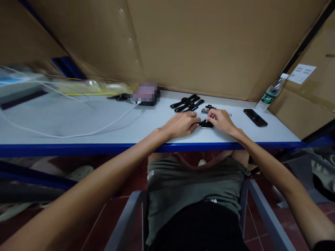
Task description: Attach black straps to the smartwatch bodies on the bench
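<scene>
Both hands rest on the white table (78,118) near its blue front edge. My left hand (183,123) lies palm down with its fingers curled, its fingertips touching a small black watch body (206,124). My right hand (221,120) is closed over the same watch body from the right, pinching it. Just behind the hands lie several black watch straps (187,103) and a small silver and black part (206,109).
A black phone (255,117) lies to the right, with a plastic bottle (270,93) leaning on cardboard behind it. A white cable (78,134) runs across the left side to a dark box (148,99). Cardboard walls stand behind.
</scene>
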Demonstrator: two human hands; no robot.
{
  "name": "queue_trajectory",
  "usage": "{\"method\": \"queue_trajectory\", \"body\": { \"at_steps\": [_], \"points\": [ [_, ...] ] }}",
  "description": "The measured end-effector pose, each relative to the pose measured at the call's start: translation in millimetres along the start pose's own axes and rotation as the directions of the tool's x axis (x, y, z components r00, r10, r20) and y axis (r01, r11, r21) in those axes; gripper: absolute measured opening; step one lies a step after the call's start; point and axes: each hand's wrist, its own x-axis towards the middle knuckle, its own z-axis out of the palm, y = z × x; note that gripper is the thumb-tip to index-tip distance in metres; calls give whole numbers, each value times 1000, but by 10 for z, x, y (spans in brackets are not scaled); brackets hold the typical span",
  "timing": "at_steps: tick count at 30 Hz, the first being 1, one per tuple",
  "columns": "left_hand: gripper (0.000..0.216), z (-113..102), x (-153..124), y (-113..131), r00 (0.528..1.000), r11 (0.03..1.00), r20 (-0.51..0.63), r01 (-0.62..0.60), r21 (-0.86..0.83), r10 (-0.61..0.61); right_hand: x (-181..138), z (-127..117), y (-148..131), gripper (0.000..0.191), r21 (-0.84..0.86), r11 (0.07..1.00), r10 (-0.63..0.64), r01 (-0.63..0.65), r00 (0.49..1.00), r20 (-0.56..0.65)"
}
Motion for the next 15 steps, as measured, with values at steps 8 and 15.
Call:
{"method": "queue_trajectory", "body": {
  "at_steps": [8, 15],
  "points": [
    [39, -3, -17, 9, 1000, 1000, 5, 25, -1, -25, -96, 202, -172, 18, -226, 974, -34, 10, 994, -102],
    [39, 3, -16, -1, 999, 999, 2, 41, -20, -41, 95, 38, -27, 15, 133, 991, 11, -4, 999, -51]
  ]
}}
